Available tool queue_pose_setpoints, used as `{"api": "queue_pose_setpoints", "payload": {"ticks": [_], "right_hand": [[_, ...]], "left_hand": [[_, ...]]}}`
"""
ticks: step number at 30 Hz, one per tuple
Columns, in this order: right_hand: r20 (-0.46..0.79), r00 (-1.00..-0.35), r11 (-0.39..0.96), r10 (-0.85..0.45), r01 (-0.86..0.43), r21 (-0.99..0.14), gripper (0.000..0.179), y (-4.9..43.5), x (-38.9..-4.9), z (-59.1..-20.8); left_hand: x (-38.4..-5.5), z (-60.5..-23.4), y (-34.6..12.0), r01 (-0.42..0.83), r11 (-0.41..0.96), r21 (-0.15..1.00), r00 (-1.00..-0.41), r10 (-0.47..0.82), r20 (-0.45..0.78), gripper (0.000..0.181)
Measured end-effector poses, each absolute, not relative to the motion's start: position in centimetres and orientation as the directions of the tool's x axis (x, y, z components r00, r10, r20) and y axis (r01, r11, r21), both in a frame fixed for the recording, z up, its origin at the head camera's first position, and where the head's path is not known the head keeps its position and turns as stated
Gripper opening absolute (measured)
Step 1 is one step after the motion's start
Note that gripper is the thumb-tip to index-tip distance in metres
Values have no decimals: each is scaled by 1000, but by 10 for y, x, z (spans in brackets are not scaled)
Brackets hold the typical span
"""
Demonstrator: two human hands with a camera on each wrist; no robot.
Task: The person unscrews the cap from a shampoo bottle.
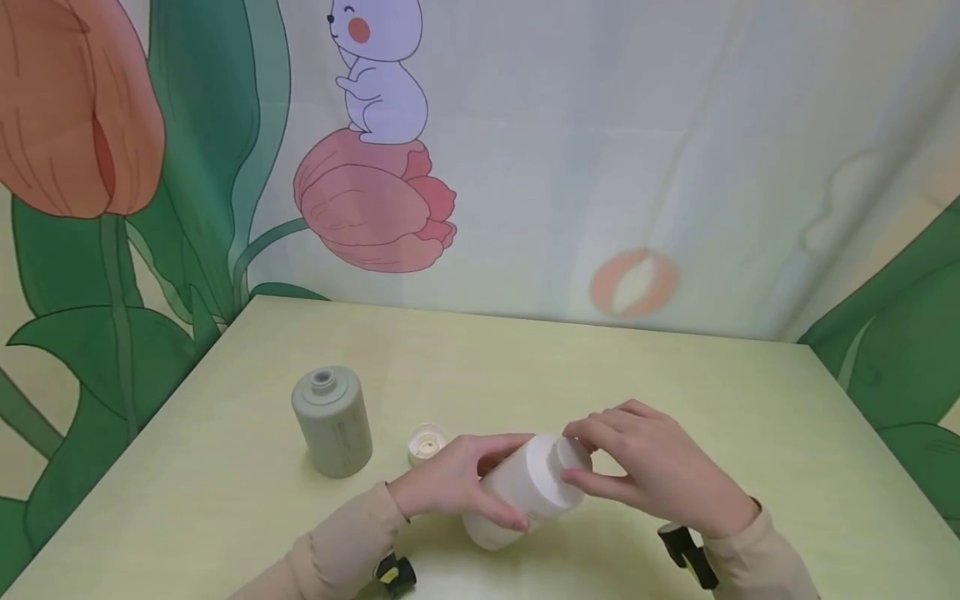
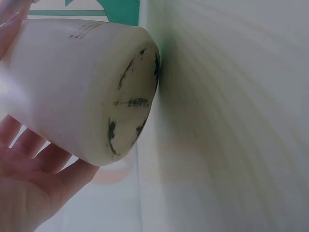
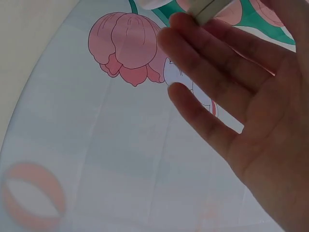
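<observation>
A white bottle is held tilted just over the table, its top toward the right. My left hand grips its body, the thumb along the near side. With thumb and fingers my right hand pinches the white cap at the bottle's top. Dark scuffs mark the base of the bottle in the left wrist view, where fingers of the left hand curl beneath it. In the right wrist view the fingertips touch the cap, which the frame's top edge partly cuts off.
A grey-green bottle with a bare neck stands upright at the left. Between it and my left hand lies a loose round white cap, its inside facing up. A printed curtain hangs behind the pale yellow table.
</observation>
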State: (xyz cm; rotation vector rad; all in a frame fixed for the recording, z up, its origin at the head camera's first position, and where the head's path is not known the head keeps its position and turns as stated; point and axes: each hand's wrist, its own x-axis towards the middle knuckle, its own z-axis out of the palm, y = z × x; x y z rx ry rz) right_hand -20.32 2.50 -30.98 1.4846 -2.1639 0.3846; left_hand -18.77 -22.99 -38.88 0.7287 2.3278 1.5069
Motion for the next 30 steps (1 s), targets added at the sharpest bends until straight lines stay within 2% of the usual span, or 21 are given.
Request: {"api": "queue_pose_setpoints", "payload": {"ticks": [5,12,16,19,25,27,30], "right_hand": [[508,-268,343,-818,-937,59,32,29,-202,-308],[542,-328,394,-774,-919,5,36,30,-200,-311],[555,-331,401,-763,-916,4,32,32,-199,-312],[549,-321,391,-772,-921,10,31,32,-198,-312],[526,-261,328,-809,-944,36,28,33,-198,-308],[513,-276,339,-813,-940,33,31,32,-198,-307],[487,-341,393,-804,-919,6,32,29,-199,-305]], "left_hand": [[-187,-389,-229,280,347,895,-830,555,45,79],[-186,-391,-226,272,343,899,-830,557,39,79],[-185,-389,-224,276,359,892,-827,562,30,79],[-185,-388,-224,281,360,890,-821,570,29,79],[-184,-388,-226,265,348,899,-820,572,21,80],[-184,-388,-227,271,344,899,-823,567,31,80],[-184,-387,-229,284,345,894,-827,560,46,80]]}}
